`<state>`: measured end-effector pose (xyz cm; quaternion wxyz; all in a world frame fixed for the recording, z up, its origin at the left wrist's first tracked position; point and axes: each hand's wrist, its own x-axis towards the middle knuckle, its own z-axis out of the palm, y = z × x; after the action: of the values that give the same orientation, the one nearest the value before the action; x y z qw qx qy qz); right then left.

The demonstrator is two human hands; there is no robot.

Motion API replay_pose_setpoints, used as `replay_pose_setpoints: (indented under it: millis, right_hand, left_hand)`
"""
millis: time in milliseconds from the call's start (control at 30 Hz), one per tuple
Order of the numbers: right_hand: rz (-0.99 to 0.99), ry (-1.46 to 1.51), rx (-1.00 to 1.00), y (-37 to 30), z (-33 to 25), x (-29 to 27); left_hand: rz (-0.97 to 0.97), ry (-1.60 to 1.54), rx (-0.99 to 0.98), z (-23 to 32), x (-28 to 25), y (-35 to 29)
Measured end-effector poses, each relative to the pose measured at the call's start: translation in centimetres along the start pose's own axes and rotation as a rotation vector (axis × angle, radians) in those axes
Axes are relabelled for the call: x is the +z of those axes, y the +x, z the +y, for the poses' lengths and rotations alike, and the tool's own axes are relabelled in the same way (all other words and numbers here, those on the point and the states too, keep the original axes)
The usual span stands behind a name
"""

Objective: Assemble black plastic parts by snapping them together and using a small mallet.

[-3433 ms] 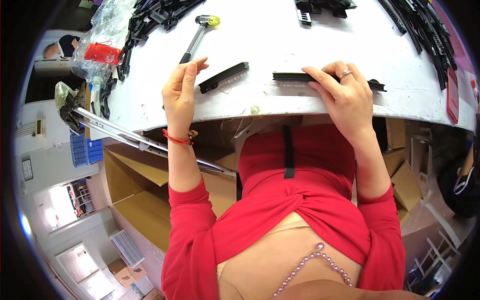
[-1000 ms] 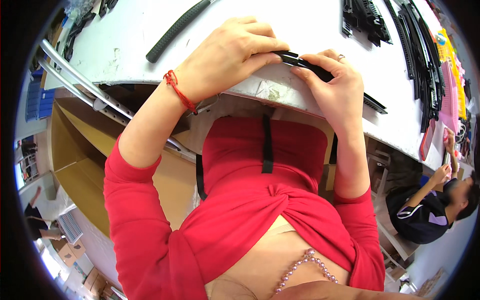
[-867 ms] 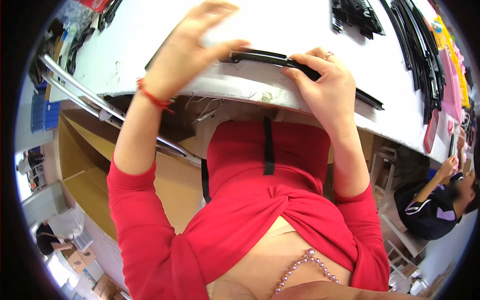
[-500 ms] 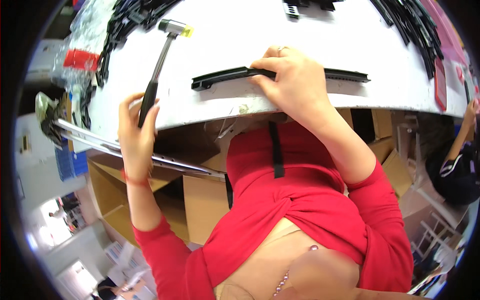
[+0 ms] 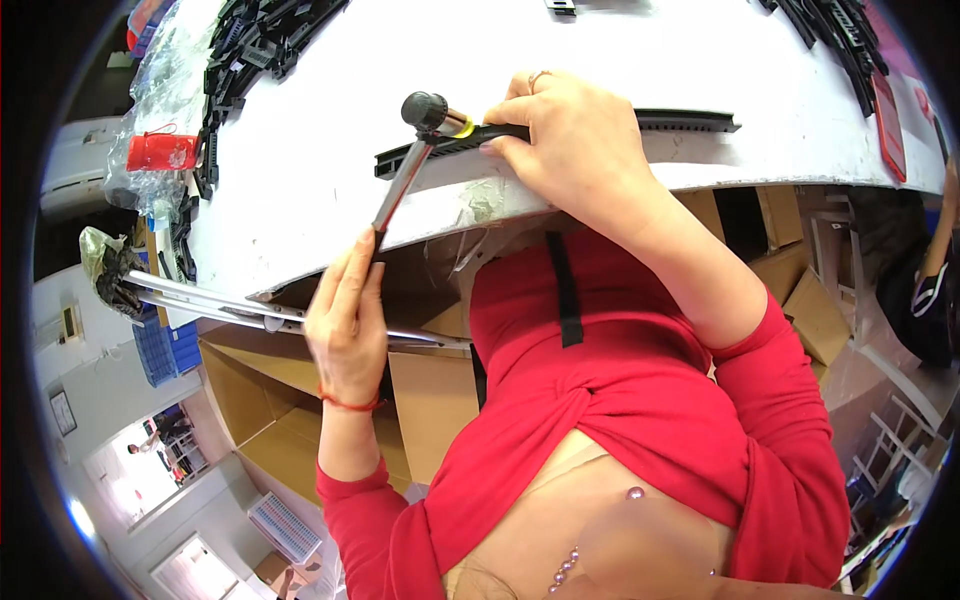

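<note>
My left hand [image 5: 345, 325] is closed round the dark grip of a small mallet [image 5: 404, 182] with a metal shaft. Its head has a black face and a yellow face. The yellow face is right at a long, narrow black plastic rail [image 5: 690, 121], left of my right fingers; whether it touches cannot be made out. My right hand [image 5: 580, 140] pinches the rail near its middle, thumb on the near side and fingers on the far side. The rail lies crosswise near the white table's front edge, and the hand hides its middle.
Black plastic parts [image 5: 262, 50] are heaped along the table's far left, beside clear plastic wrap and a red packet [image 5: 162, 152]. More black rails [image 5: 830, 35] and a red phone-like object [image 5: 887, 128] lie at the right. Cardboard boxes [image 5: 435, 405] stand below the table edge.
My left hand has swung the mallet rightward, bringing its head from the open tabletop to the rail. My right hand keeps its hold on the rail. The view has shifted slightly.
</note>
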<state>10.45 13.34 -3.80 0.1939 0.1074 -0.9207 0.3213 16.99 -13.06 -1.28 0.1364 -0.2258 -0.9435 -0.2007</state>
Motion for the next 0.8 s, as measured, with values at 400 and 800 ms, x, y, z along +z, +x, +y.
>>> replay_pose_setpoints:
  millis: [400, 800]
  right_hand:
    - [-0.060, -0.021, 0.022, 0.8, 0.1, -0.8]
    - [0.524, -0.499, 0.028, 8.9, 12.9, -14.1]
  left_hand:
    - [0.022, -0.082, -0.093, -0.3, -1.8, 3.1]
    - [0.306, 0.455, -0.036, -5.5, 4.8, 7.4]
